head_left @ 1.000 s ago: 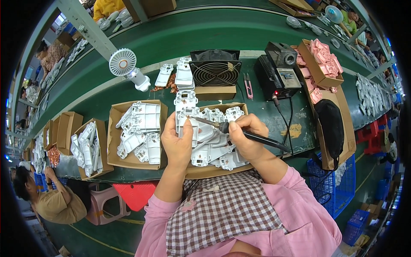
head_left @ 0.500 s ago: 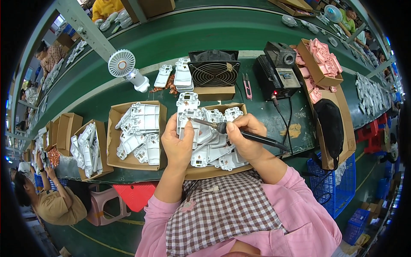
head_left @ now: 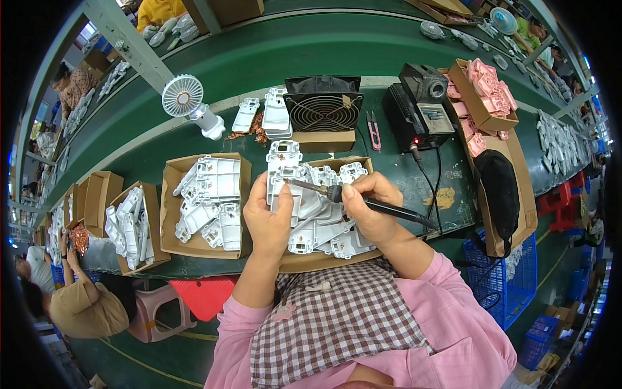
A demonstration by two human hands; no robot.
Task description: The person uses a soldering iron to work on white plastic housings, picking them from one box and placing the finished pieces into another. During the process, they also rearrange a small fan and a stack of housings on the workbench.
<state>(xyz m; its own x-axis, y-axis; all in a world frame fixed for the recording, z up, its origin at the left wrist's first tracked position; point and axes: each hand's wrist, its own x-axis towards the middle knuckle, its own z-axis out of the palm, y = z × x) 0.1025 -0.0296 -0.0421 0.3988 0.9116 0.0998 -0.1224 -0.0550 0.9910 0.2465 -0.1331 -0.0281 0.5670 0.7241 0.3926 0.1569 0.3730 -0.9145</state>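
My left hand point(head_left: 268, 214) is closed on a white plastic housing part point(head_left: 284, 155), tilted over a cardboard box. Wrapped round the dark handle of a soldering iron point(head_left: 382, 206), my right hand point(head_left: 372, 211) points its metal tip leftward at the part, close to my left thumb. Whether the tip touches the part I cannot tell. Under both hands the box holds a heap of similar white housings point(head_left: 324, 236). To the left, another cardboard box point(head_left: 244, 214) has more of these white parts point(head_left: 214, 178).
Behind the boxes stand a black square fan point(head_left: 324, 110), a small white fan point(head_left: 188, 100) and stacked white housings point(head_left: 277, 113). At right are pink-handled snips point(head_left: 374, 131), a black soldering station point(head_left: 418, 117) with its cable and a box of pink parts point(head_left: 486, 91). A co-worker point(head_left: 87, 305) sits at left.
Both my hands, the white housing and the soldering iron stay almost in place. The co-worker at left has leaned and shifted slightly. The view has moved a little.
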